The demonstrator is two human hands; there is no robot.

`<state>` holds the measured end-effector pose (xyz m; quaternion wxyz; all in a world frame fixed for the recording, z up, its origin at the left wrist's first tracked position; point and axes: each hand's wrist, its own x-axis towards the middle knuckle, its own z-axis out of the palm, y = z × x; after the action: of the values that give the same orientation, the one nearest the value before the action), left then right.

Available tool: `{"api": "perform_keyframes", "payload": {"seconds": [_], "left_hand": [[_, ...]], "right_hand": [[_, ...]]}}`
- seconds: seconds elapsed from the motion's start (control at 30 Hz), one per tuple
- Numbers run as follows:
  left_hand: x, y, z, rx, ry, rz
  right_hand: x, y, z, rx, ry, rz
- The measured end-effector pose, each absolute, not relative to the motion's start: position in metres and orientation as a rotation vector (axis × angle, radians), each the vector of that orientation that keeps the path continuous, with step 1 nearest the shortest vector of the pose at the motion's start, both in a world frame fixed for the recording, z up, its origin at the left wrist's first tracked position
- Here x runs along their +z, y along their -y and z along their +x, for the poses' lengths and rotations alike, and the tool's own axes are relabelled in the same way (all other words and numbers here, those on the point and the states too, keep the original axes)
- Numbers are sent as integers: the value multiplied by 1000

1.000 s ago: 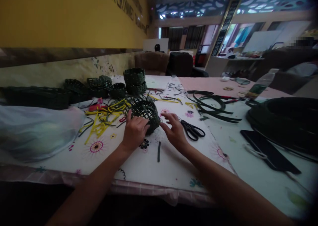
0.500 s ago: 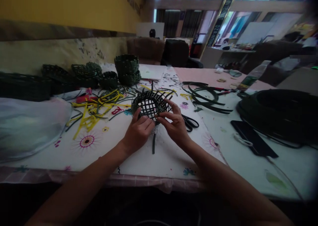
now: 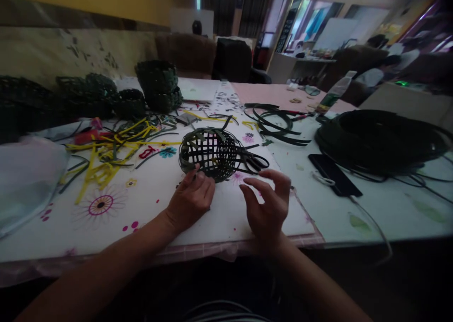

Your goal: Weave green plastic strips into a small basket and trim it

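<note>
A dark green woven basket [image 3: 208,154] with an open lattice lies tilted on the flowered tablecloth [image 3: 141,223]. The fingers of my left hand [image 3: 189,199] hold its near lower edge. My right hand [image 3: 265,206] hangs apart from it, fingers spread, touching nothing. Black scissors [image 3: 255,161] lie just beyond the basket, partly hidden behind it and mixed with loose dark strips.
Yellow strip offcuts [image 3: 106,147] lie left of the basket, and finished green baskets [image 3: 157,86] stand stacked behind them. A coil of dark strip [image 3: 380,140] and a black phone [image 3: 332,173] sit on the right. A plastic bag [image 3: 28,180] lies at the left.
My right hand has let go of the basket and moved back to the right. The basket has turned onto its side and now sits lower, against the table. The view has swung left.
</note>
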<state>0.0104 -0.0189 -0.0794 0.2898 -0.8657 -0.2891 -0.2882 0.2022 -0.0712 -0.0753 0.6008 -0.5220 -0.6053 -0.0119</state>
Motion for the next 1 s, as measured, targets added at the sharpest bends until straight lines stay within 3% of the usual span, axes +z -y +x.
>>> {"api": "perform_keyframes", "payload": {"seconds": [0.13,0.23,0.67,0.8,1.0], "left_hand": [[-81,31,12,-715,707,-2237],[-84,47,13,-691,710,-2277],[-90,94,-15,-501,798,-2688],[-62,104,-35,-429,570,-3024],[-10,107,-80,-305,670,-3288]], "right_hand": [[-88,82,195,574,1446,-1268],[-96,83,187,805,1390,-1237],[-99,77,188,833,1540,-1175],[-98,78,189,815,1518,-1204],[-97,75,189,856,1628,-1142]]}}
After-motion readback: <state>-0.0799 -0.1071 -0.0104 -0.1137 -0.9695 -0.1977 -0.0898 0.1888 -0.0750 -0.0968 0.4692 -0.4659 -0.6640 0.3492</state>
